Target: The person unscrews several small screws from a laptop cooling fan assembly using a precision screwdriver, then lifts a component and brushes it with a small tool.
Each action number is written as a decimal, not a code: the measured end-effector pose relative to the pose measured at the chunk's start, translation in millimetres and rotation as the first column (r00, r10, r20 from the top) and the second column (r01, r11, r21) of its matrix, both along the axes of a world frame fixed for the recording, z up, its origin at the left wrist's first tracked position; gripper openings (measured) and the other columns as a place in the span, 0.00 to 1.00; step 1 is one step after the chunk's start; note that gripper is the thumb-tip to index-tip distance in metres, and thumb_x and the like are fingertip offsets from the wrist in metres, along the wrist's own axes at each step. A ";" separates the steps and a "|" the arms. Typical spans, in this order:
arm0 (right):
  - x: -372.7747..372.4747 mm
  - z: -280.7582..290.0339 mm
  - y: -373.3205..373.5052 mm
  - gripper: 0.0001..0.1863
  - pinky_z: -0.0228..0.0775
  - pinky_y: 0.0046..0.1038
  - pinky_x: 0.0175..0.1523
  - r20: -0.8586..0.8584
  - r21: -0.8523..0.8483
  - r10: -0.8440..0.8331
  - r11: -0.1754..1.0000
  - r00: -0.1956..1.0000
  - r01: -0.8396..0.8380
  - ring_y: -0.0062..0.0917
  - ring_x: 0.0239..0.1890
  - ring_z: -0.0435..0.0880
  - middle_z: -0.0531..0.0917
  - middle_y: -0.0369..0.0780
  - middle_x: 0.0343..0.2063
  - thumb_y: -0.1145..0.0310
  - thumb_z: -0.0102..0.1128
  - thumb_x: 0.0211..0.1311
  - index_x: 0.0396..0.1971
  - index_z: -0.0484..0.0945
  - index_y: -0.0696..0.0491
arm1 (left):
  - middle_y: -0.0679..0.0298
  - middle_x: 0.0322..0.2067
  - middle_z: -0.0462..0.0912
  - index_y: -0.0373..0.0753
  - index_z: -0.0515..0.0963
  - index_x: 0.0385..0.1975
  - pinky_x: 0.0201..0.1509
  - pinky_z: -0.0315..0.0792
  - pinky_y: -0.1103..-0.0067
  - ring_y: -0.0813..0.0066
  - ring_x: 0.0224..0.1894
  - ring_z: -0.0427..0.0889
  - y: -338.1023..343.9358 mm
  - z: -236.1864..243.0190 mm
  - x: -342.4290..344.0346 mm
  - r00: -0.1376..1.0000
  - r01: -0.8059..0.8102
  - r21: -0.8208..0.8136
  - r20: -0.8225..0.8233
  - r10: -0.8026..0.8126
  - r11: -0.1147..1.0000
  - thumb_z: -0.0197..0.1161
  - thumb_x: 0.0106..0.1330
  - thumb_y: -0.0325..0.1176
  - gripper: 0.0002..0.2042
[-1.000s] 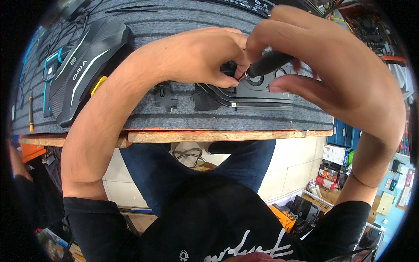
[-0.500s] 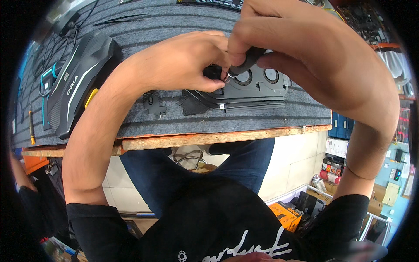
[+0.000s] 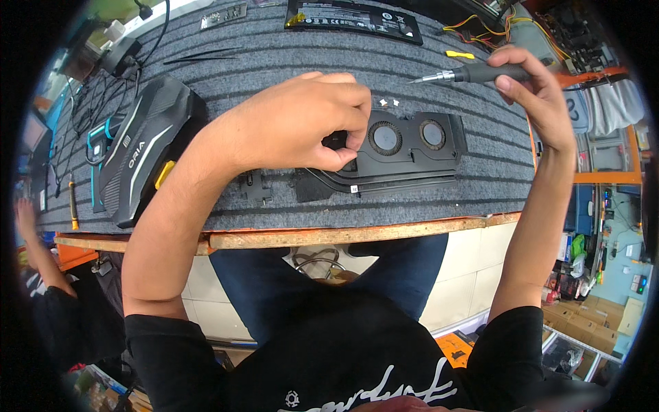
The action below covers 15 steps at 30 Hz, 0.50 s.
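A dark grey laptop cooling module (image 3: 419, 156) with two round fans and heat pipes lies flat on the striped mat. My left hand (image 3: 319, 120) is over its left end, thumb and fingers curled together; whatever they pinch is hidden. Up and to the right, clear of the module, my right hand (image 3: 535, 93) holds a screwdriver (image 3: 473, 73) by its dark grip, the metal tip pointing left. Two small white pieces (image 3: 389, 102) lie just beyond the fans. Beside my left wrist is a small dark bracket (image 3: 257, 189).
A black-and-teal case (image 3: 147, 151) stands left of my forearm. Across the mat's far side lie a laptop battery (image 3: 353, 20), black tweezers (image 3: 199, 57) and a yellow tool (image 3: 460, 55). Cables (image 3: 75, 103) tangle at the left. The table's wooden edge (image 3: 343, 237) runs nearest me. Another person's arm (image 3: 44, 254) shows far left.
My right hand has lifted the screwdriver off the cooling module and carried it up and right. My left hand has stayed at the module's left end. The whole view has shifted slightly.
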State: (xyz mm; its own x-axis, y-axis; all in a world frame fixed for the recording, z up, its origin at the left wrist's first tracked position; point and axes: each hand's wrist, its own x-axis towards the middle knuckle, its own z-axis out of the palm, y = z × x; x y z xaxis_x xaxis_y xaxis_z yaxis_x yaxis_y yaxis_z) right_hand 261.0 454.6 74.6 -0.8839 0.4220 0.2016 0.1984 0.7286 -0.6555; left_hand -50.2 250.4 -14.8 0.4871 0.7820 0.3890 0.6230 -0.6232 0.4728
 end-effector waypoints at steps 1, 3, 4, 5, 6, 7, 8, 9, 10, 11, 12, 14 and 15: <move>-3.4 -27.1 14.6 0.16 0.69 0.19 0.46 -0.066 -0.204 -0.048 0.978 0.997 0.034 0.16 0.40 0.78 0.82 0.33 0.42 0.68 0.68 0.72 0.56 0.81 0.56 | 0.67 0.39 0.80 0.39 0.80 0.28 0.53 0.75 0.69 0.64 0.45 0.80 -3.4 -3.6 -5.9 1.000 -0.009 -0.032 0.018 0.010 0.999 0.75 0.54 0.27 0.08; 4.9 -56.7 32.7 0.16 0.65 0.18 0.41 -0.136 -0.391 -0.092 0.920 0.986 0.032 0.15 0.36 0.75 0.80 0.31 0.39 0.68 0.67 0.73 0.56 0.81 0.56 | 0.67 0.39 0.81 0.39 0.81 0.28 0.53 0.75 0.69 0.64 0.46 0.80 -6.2 3.9 -13.9 0.999 -0.030 -0.049 0.017 0.031 0.998 0.75 0.55 0.27 0.08; 16.7 -72.2 42.2 0.16 0.63 0.19 0.40 -0.184 -0.470 -0.204 0.878 0.962 0.096 0.15 0.34 0.73 0.78 0.31 0.37 0.68 0.66 0.74 0.57 0.80 0.57 | 0.68 0.39 0.82 0.39 0.82 0.29 0.53 0.75 0.70 0.66 0.46 0.81 -2.3 11.9 -14.7 0.998 -0.032 0.006 0.047 0.032 0.999 0.76 0.56 0.27 0.07; 24.5 -87.1 49.8 0.17 0.61 0.19 0.38 -0.224 -0.562 -0.311 0.816 0.924 0.138 0.14 0.32 0.70 0.76 0.31 0.35 0.67 0.65 0.74 0.57 0.79 0.57 | 0.68 0.39 0.83 0.39 0.82 0.30 0.52 0.75 0.70 0.68 0.46 0.81 -1.5 21.5 -19.5 0.997 -0.039 0.052 0.064 0.036 0.998 0.76 0.57 0.28 0.07; 26.1 -95.9 51.0 0.18 0.61 0.19 0.37 -0.217 -0.579 -0.327 0.802 0.920 0.149 0.14 0.32 0.70 0.75 0.31 0.34 0.66 0.65 0.75 0.58 0.78 0.58 | 0.68 0.39 0.83 0.39 0.82 0.30 0.52 0.75 0.70 0.68 0.46 0.81 -6.5 35.8 -30.0 0.997 -0.080 0.034 0.003 0.080 0.996 0.76 0.57 0.28 0.07; 32.1 -95.5 51.8 0.18 0.61 0.18 0.38 -0.173 -0.529 -0.337 0.825 0.926 0.201 0.15 0.33 0.70 0.76 0.31 0.34 0.65 0.65 0.74 0.57 0.78 0.59 | 0.68 0.40 0.84 0.40 0.83 0.31 0.51 0.76 0.71 0.69 0.46 0.82 -6.0 49.3 -38.5 0.990 -0.141 0.183 0.009 0.142 0.973 0.76 0.58 0.27 0.07; 35.4 -96.4 54.0 0.17 0.62 0.18 0.38 -0.169 -0.517 -0.341 0.830 0.925 0.211 0.14 0.33 0.71 0.76 0.30 0.34 0.65 0.65 0.74 0.56 0.78 0.58 | 0.69 0.40 0.85 0.40 0.84 0.32 0.50 0.77 0.72 0.70 0.46 0.83 -6.3 64.1 -46.7 0.981 -0.192 0.331 0.028 0.194 0.924 0.76 0.58 0.27 0.06; 40.2 -94.0 55.7 0.17 0.62 0.18 0.38 -0.166 -0.504 -0.321 0.841 0.932 0.200 0.13 0.34 0.71 0.76 0.30 0.35 0.65 0.65 0.74 0.56 0.79 0.58 | 0.69 0.40 0.86 0.40 0.85 0.33 0.49 0.78 0.74 0.73 0.44 0.84 -7.6 81.5 -59.9 0.964 -0.244 0.361 -0.013 0.266 0.900 0.76 0.59 0.29 0.06; 41.9 -95.3 58.2 0.16 0.62 0.18 0.38 -0.148 -0.489 -0.303 0.850 0.941 0.197 0.12 0.34 0.72 0.77 0.30 0.36 0.65 0.65 0.75 0.56 0.79 0.57 | 0.65 0.39 0.86 0.39 0.85 0.34 0.50 0.79 0.72 0.70 0.44 0.85 -11.9 93.9 -71.7 0.916 -0.345 0.346 -0.075 0.393 0.872 0.74 0.62 0.32 0.06; 40.1 -97.0 61.6 0.16 0.62 0.18 0.38 -0.154 -0.495 -0.295 0.849 0.943 0.184 0.12 0.34 0.72 0.77 0.30 0.36 0.65 0.65 0.75 0.56 0.79 0.57 | 0.58 0.39 0.86 0.36 0.85 0.37 0.50 0.78 0.69 0.60 0.44 0.86 -10.8 104.2 -86.7 0.868 -0.406 0.280 -0.178 0.463 0.870 0.71 0.64 0.33 0.08; 40.5 -98.2 64.5 0.16 0.61 0.17 0.38 -0.098 -0.428 -0.287 0.877 0.953 0.220 0.11 0.34 0.72 0.77 0.29 0.37 0.65 0.65 0.75 0.55 0.80 0.56 | 0.51 0.39 0.86 0.33 0.85 0.40 0.50 0.78 0.66 0.50 0.43 0.86 -1.7 107.4 -102.9 0.814 -0.465 0.219 -0.277 0.512 0.858 0.68 0.67 0.34 0.11; 30.5 -97.3 64.1 0.15 0.61 0.17 0.38 -0.052 -0.370 -0.251 0.904 0.966 0.215 0.10 0.34 0.72 0.78 0.29 0.38 0.65 0.65 0.75 0.55 0.80 0.56 | 0.52 0.38 0.86 0.34 0.85 0.40 0.50 0.78 0.65 0.51 0.43 0.86 16.4 100.5 -142.2 0.674 -0.608 0.134 -0.432 0.599 0.782 0.69 0.66 0.35 0.10; 25.7 -94.9 60.5 0.15 0.60 0.16 0.38 0.004 -0.346 -0.270 0.903 0.963 0.255 0.10 0.34 0.71 0.78 0.28 0.38 0.65 0.64 0.74 0.54 0.80 0.55 | 0.55 0.39 0.87 0.36 0.85 0.38 0.50 0.78 0.67 0.57 0.44 0.86 29.5 88.1 -164.6 0.628 -0.634 0.126 -0.492 0.603 0.763 0.70 0.65 0.35 0.09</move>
State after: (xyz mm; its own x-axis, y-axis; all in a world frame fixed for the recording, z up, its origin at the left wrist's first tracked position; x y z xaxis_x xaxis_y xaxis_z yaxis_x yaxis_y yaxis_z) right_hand 286.6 515.1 -20.3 -0.7255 0.6871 0.0398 0.3175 0.3855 -0.8664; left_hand -214.8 279.9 73.3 -0.0145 0.9809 0.1941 0.9997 0.0105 0.0220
